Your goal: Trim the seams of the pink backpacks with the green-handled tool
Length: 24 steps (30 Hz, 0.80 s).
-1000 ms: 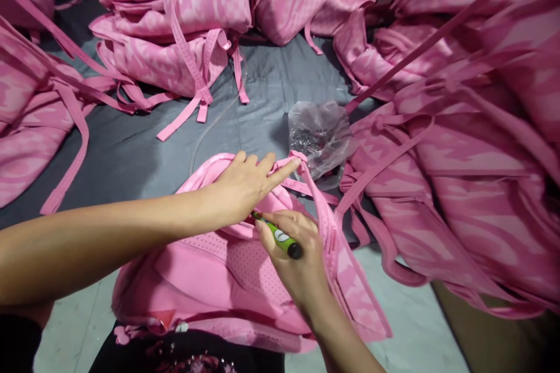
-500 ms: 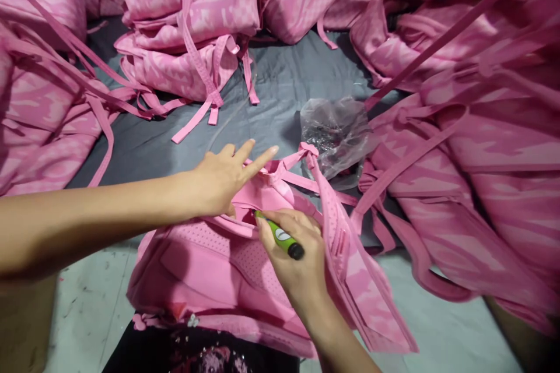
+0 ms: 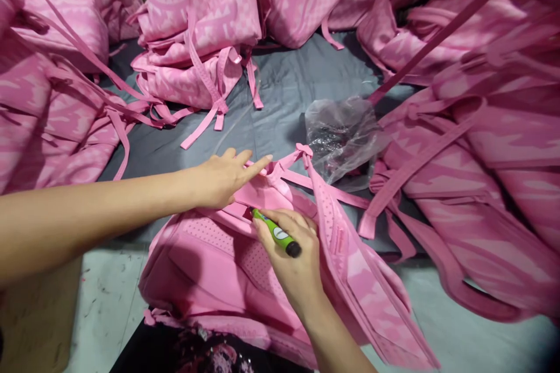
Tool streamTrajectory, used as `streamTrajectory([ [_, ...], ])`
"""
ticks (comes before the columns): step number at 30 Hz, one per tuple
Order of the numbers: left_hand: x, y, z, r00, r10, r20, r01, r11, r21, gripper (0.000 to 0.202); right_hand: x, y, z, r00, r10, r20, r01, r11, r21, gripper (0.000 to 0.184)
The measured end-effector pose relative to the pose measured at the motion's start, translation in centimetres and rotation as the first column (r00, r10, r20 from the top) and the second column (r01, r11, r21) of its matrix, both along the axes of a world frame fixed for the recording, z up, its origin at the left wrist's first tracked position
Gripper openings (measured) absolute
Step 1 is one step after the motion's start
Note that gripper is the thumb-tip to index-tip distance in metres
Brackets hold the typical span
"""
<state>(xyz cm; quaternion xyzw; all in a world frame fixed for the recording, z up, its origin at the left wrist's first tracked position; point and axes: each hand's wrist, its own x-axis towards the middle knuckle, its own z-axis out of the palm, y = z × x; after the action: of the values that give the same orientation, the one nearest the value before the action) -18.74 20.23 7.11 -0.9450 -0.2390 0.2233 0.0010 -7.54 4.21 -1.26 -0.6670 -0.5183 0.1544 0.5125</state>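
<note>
A pink backpack [image 3: 196, 256] with a dotted mesh back panel lies across my lap and the table edge, its top opening facing up. My right hand [image 3: 293, 256] is closed around a green marker [image 3: 280, 236] with a black end. The marker's tip points into the opening, close to the inner fabric; whether it touches is hard to tell. My left hand [image 3: 219, 178] rests on the far side of the opening, fingers spread and stretched out, thumb down by the inside fabric. A knotted pink strap [image 3: 304, 152] stands up beside it.
Pink patterned backpacks [image 3: 205, 35] are piled along the back and left. More backpacks [image 3: 464, 186] with loose straps lie on the right. A crumpled clear plastic bag [image 3: 343, 134] with dark contents sits on the grey table cover [image 3: 284, 93]. Below is a pale, marked floor [image 3: 105, 297].
The view has shifted slightly, so the surroundings sit a little farther right. The marker's tip has moved slightly within the opening; both hands keep nearly the same pose.
</note>
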Motion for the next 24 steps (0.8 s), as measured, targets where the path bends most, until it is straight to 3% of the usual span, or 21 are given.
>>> streamTrajectory([
  [9,0.5,0.6,1.1,0.998,0.011,-0.054,-0.017,0.995,-0.101,0.105,0.2,0.0,1.0,0.99,0.137,0.042,-0.134,0.988,-0.079,0.02],
  [13,0.4,0.7,0.9,0.997,0.023,-0.076,-0.032,0.992,-0.121,0.105,-0.8,0.9,1.1,0.984,0.175,0.044,-0.173,0.984,-0.039,0.022],
  [24,-0.1,0.8,-0.2,0.999,0.027,0.022,-0.024,0.993,-0.116,0.098,-1.5,1.3,1.6,0.987,0.127,0.102,-0.123,0.991,-0.044,0.021],
])
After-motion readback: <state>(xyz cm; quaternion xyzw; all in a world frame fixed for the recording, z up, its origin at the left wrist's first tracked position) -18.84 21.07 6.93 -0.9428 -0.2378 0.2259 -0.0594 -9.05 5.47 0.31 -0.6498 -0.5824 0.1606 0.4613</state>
